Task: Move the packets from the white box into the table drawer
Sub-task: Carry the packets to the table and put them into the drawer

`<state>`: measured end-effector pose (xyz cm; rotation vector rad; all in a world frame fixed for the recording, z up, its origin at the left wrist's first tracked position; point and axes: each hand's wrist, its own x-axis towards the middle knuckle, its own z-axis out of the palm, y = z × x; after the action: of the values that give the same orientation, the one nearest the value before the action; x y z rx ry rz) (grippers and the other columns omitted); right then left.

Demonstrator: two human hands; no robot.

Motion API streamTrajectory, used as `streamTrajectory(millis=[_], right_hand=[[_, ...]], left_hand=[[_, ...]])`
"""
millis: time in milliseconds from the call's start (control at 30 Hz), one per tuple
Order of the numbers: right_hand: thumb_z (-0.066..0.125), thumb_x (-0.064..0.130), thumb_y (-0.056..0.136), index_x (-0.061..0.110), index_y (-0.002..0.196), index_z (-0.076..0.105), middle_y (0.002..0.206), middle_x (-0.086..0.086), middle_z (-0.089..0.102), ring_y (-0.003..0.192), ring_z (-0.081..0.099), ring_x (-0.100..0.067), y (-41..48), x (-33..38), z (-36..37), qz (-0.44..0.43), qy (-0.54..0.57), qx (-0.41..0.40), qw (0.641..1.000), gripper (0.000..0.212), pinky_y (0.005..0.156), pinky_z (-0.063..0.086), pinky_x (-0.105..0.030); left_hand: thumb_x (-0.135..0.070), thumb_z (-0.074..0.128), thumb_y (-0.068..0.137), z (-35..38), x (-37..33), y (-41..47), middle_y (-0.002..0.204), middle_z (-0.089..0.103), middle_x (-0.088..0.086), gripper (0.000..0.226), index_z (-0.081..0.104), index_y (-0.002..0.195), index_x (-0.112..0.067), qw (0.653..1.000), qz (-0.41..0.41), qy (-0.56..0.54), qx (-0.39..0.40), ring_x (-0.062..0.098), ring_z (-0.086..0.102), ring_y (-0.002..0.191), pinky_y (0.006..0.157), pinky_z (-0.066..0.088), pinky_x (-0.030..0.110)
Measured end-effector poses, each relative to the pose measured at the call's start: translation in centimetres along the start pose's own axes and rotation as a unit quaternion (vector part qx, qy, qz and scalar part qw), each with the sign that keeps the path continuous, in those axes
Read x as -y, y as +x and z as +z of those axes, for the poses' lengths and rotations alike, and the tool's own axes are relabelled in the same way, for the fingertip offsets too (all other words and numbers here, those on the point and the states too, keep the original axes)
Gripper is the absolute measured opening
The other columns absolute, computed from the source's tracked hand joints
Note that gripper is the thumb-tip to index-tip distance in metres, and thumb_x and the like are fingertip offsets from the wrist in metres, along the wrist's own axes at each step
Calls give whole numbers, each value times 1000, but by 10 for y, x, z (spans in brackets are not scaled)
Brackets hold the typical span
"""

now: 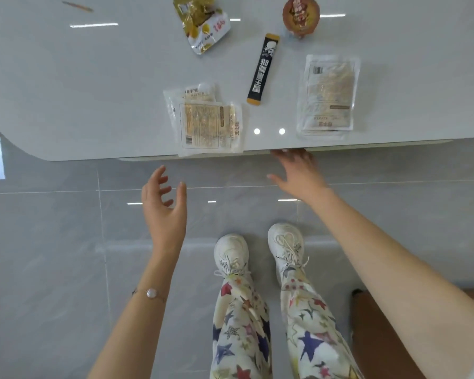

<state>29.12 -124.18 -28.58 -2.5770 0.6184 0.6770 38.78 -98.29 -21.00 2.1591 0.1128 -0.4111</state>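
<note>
2 clear plastic packets with tan printed labels (pixel 208 127) lie overlapping at the centre of the frame, the nearer one jutting past the front edge of the glossy white table (pixel 93 91). its label shows a barcode, but the text is too small to read. right of centre lies another clear packet with a tan label (pixel 329 94). between them sits a black stick sachet with orange ends (pixel 263 69), printed with white chinese characters. at the top are a crumpled gold and white packet (pixel 203 23) with red writing and a round brown lidded cup (pixel 301 15). the right hand (pixel 296 170) reaches with straight, spread fingers to the table's front edge and holds nothing. the left hand (pixel 164 203) hovers over the grey tiled floor (pixel 52 255), loosely cupped and empty.
</note>
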Motion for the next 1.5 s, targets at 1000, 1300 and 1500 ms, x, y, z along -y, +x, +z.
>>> streamTrajectory(millis=[1000,1300,1500], right_hand=[[22,77,86,31,152,15,159,-6,21,146,16,-30,-128,11,52,48,43,269,961,80,118,15,-46],[38,68,90,35,147,30,150,3,40,132,43,-17,-145,30,-41,15,257,362,896,67,107,36,-35],[57,38,92,23,123,56,108,10,62,97,57,-3,-92,4,-140,58,377,-69,922,34,91,51,-29]], left_hand=[[-28,54,96,11,-18,-41,114,58,-6,41,43,136,-26,996,1,64,55,0,57,95,79,48,17],[-29,56,94,19,-55,-16,116,59,-5,38,47,131,-25,999,6,45,22,7,57,102,87,52,26],[-34,62,88,27,-78,21,126,40,-7,44,46,128,-27,995,27,87,-26,18,43,121,102,44,41]])
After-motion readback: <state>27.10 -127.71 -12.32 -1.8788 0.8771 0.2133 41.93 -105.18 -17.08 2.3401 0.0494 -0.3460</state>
